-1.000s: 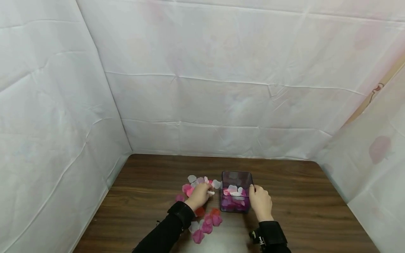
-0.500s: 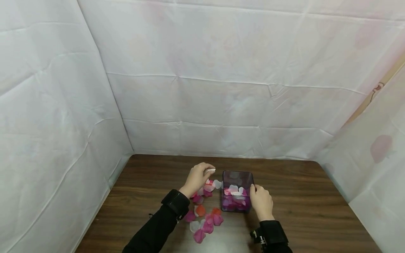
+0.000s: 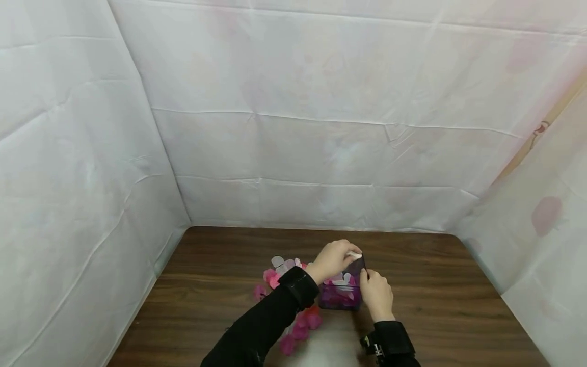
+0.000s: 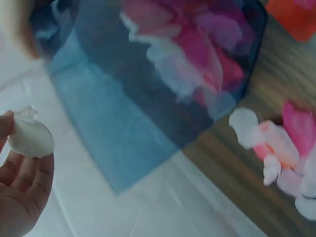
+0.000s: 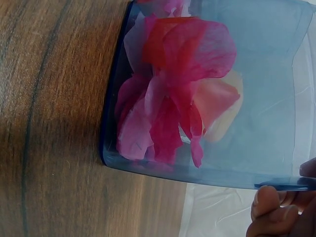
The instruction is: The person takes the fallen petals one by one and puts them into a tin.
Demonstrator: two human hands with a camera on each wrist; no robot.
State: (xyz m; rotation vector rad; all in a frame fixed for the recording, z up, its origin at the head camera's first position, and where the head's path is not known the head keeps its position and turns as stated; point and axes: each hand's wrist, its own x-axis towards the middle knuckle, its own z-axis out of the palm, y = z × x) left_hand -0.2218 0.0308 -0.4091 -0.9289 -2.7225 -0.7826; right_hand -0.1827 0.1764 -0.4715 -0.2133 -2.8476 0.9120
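Note:
Over the far part of a see-through, dark-tinted box [image 3: 339,305], my left hand [image 3: 334,259] pinches a white artificial petal [image 4: 32,139] between thumb and fingers. My right hand [image 3: 377,296] grips the box's right rim; in the right wrist view its fingers [image 5: 269,200] curl at the edge from outside. A heap of pink, red and white petals [image 5: 182,89] lies in the box. More loose petals [image 3: 300,331] are scattered on the table to the left, partly hidden by my left forearm.
The wooden table [image 3: 440,306] has white cloth [image 3: 321,153] hanging behind it and at both sides. In the left wrist view, loose petals [image 4: 281,148] lie close beside the box.
My left hand picked up a white petal from the scattered pile, lifted it, and moved right to above the box. My right hand has stayed at the box's rim.

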